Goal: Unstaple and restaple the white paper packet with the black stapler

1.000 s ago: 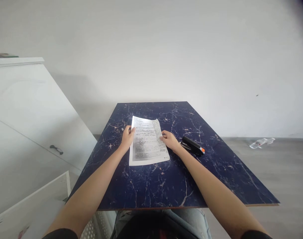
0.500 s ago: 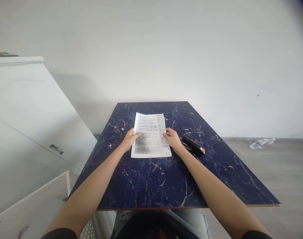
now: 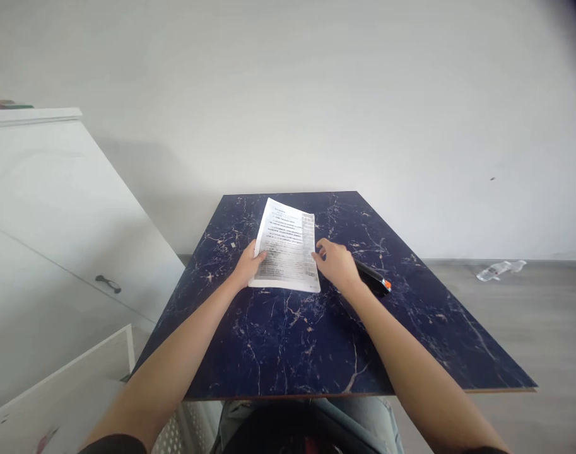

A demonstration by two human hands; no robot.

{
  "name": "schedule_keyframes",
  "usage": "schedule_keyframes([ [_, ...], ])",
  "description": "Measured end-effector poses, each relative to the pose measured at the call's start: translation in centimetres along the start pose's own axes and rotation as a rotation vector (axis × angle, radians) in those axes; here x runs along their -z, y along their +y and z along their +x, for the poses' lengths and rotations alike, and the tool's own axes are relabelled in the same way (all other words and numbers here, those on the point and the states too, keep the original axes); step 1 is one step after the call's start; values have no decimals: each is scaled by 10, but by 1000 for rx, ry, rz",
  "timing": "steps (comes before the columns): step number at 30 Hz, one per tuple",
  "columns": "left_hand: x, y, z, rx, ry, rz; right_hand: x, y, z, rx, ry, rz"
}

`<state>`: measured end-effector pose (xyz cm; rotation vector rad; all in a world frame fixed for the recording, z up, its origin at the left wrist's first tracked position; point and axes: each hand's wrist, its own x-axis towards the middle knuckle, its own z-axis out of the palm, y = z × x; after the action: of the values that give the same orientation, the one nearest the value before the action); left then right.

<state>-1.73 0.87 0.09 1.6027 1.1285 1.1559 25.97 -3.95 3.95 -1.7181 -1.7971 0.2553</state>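
Observation:
Several printed sheets of paper (image 3: 285, 249), stacked together and covered in dark text lines, are tilted up above the table. My left hand (image 3: 250, 261) grips their left edge, thumb on top and fingers underneath. At the right edge, my right hand (image 3: 337, 261) is curled with thumb and index finger apart; its thumb tip is right at the paper's edge. A black stapler (image 3: 375, 277) with an orange patch at its end lies just beyond my right hand, which partly hides it.
The dark blue marble-patterned table (image 3: 288, 340) stands against a white wall (image 3: 288, 101). To the left is a white cabinet (image 3: 55, 208) with a dark handle (image 3: 108, 284). A clear plastic bottle (image 3: 499, 270) lies on the grey floor at right.
The sheets have turned clockwise, their top left corner rising. My right hand has eased its grip and shifted slightly right, covering more of the stapler. My left hand keeps its hold.

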Motion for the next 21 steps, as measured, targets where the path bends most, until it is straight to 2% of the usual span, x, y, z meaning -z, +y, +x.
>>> schedule_keyframes([
  [3,-1,1,-1,-2,23,36,40,0,0,35,9,-52],
  [6,-2,-2,0,-15,44,26,75,23,3,14,-11,-69],
  [7,-2,-3,1,-20,45,12,83,34,5,4,-67,-94],
  [9,-3,-5,2,-27,47,-17,94,58,6,-20,-258,-146],
  [11,-4,-7,3,-26,54,-40,97,77,6,-18,-466,-163],
  [13,-4,-8,4,-26,72,-63,94,86,5,9,-584,-170],
  [15,-4,-8,4,-38,89,-84,88,85,5,41,-587,-180],
  [21,-4,-7,5,-98,99,-85,65,54,7,192,-451,-73],
])
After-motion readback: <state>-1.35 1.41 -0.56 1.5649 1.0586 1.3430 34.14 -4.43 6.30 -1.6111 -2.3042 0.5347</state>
